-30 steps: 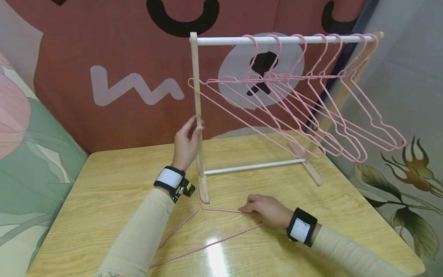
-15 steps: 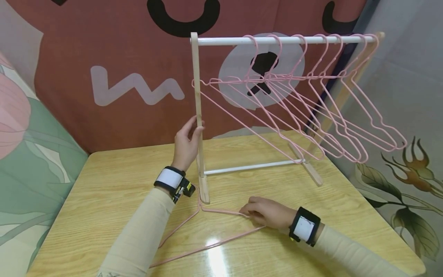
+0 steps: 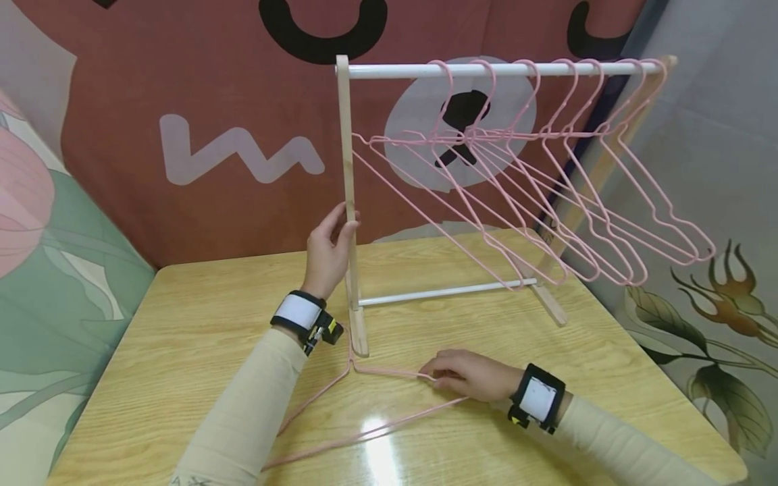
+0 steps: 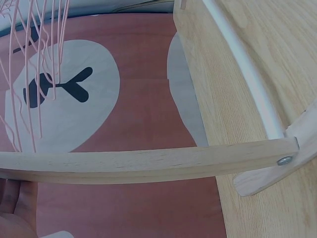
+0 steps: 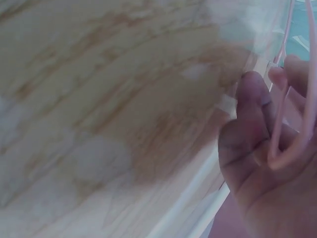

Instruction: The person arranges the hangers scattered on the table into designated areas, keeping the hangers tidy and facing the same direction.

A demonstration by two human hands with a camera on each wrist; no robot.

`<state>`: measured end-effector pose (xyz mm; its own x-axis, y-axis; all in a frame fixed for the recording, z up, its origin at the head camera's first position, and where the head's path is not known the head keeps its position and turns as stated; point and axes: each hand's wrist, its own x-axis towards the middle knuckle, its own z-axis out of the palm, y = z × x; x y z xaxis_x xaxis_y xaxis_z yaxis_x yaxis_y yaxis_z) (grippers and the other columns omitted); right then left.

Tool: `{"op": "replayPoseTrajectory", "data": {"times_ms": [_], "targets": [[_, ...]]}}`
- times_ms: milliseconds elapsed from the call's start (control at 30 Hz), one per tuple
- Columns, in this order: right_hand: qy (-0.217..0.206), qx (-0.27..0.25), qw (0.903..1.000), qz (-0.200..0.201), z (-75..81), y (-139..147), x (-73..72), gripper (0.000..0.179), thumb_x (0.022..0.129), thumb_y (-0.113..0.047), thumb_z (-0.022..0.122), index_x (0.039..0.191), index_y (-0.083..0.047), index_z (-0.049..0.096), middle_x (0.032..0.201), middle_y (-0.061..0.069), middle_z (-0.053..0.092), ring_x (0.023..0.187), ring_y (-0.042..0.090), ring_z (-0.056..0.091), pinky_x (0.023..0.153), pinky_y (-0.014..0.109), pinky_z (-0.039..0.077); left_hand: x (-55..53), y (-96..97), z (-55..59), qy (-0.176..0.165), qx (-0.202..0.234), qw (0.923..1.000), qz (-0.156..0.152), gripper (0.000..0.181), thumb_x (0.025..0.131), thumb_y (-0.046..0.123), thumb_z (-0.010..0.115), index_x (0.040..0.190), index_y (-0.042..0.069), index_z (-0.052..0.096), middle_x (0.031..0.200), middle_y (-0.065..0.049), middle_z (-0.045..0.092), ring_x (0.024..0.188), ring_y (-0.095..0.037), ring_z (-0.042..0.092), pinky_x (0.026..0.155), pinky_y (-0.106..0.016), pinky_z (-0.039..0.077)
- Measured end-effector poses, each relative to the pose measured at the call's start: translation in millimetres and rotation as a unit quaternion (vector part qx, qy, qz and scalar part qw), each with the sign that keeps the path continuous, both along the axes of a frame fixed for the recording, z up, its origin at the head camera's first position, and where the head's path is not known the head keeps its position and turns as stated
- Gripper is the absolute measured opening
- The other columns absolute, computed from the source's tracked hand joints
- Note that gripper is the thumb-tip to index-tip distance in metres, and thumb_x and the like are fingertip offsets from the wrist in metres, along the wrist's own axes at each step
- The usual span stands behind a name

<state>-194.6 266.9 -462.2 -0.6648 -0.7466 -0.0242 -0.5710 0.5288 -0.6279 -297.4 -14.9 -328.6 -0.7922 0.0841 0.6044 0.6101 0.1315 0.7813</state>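
Observation:
My left hand (image 3: 328, 253) grips the left wooden post (image 3: 346, 155) of a clothes rack, thumb in front and fingers behind. The left wrist view catches part of this hand (image 4: 20, 208) below the post (image 4: 148, 165), at the lower left corner. Low over the table, my right hand (image 3: 477, 374) pinches one arm of a pink hanger (image 3: 385, 370). The hanger's neck lies by the rack's left foot (image 3: 360, 334); my left forearm hides some of it. In the right wrist view the hanger's bent end (image 5: 297, 151) runs across my palm and fingers.
Several pink hangers (image 3: 464, 196) hang from the rack's white top bar (image 3: 389, 71), their arms overlapping. A white lower bar (image 3: 446, 292) joins the two wooden sides. The rack stands on a wood-grain table (image 3: 200, 337) against a printed cloth backdrop (image 3: 213, 216).
The leftmost hanging hanger has swung a little: its far end moved right, its near end left. My right hand shifted slightly right with the hanger. My left hand has stayed put.

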Motion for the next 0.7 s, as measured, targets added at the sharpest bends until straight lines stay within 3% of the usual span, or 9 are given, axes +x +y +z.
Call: {"op": "replayPoseTrajectory", "data": {"times_ms": [67,133,300,367,700], "targets": [[-0.007,-0.006,1.0000,-0.003,1.1,1,-0.1,0.030,0.106,-0.017,0.055,0.134,-0.010,0.064,0.109,-0.003,0.067,0.090,0.002,0.057,0.078,0.024,0.052,-0.3,-0.1,-0.2,0.002,0.001,1.0000,-0.001,0.039,0.104,0.002,0.055,0.141,-0.009,0.054,0.125,-0.028,0.065,0.117,-0.039,0.063,0.099,-0.051,0.052],[-0.019,-0.012,0.9997,-0.008,3.0,3,-0.3,0.030,0.107,-0.018,0.054,0.135,-0.010,0.064,0.108,0.001,0.069,0.086,0.001,0.057,0.076,0.023,0.053,-0.5,-0.2,-0.4,0.003,0.001,1.0000,-0.001,0.038,0.104,0.002,0.055,0.140,-0.009,0.054,0.124,-0.028,0.065,0.117,-0.040,0.063,0.099,-0.051,0.052],[-0.074,-0.026,0.9968,-0.016,8.3,9,0.4,0.031,0.108,-0.019,0.053,0.136,-0.011,0.063,0.082,0.007,0.064,0.064,-0.001,0.051,0.058,0.021,0.051,-0.4,-0.1,0.0,0.000,-0.001,1.0000,0.000,0.038,0.104,0.002,0.054,0.140,-0.009,0.054,0.124,-0.028,0.065,0.117,-0.039,0.063,0.098,-0.050,0.052],[-0.089,-0.031,0.9954,-0.015,9.6,11,1.5,0.032,0.107,-0.019,0.053,0.136,-0.010,0.063,0.079,0.007,0.062,0.062,0.000,0.052,0.058,0.021,0.053,0.0,-0.1,0.2,-0.003,-0.002,1.0000,0.000,0.038,0.104,0.002,0.054,0.140,-0.009,0.054,0.125,-0.028,0.065,0.116,-0.039,0.064,0.098,-0.050,0.053],[-0.065,-0.049,0.9965,0.018,23.1,25,5.8,0.031,0.106,-0.016,0.055,0.134,-0.005,0.062,0.088,0.007,0.068,0.064,-0.005,0.048,0.055,0.018,0.046,1.0,-0.3,1.0,-0.007,-0.002,1.0000,0.002,0.039,0.104,0.002,0.055,0.141,-0.007,0.054,0.125,-0.027,0.065,0.117,-0.037,0.063,0.100,-0.049,0.052]]}}
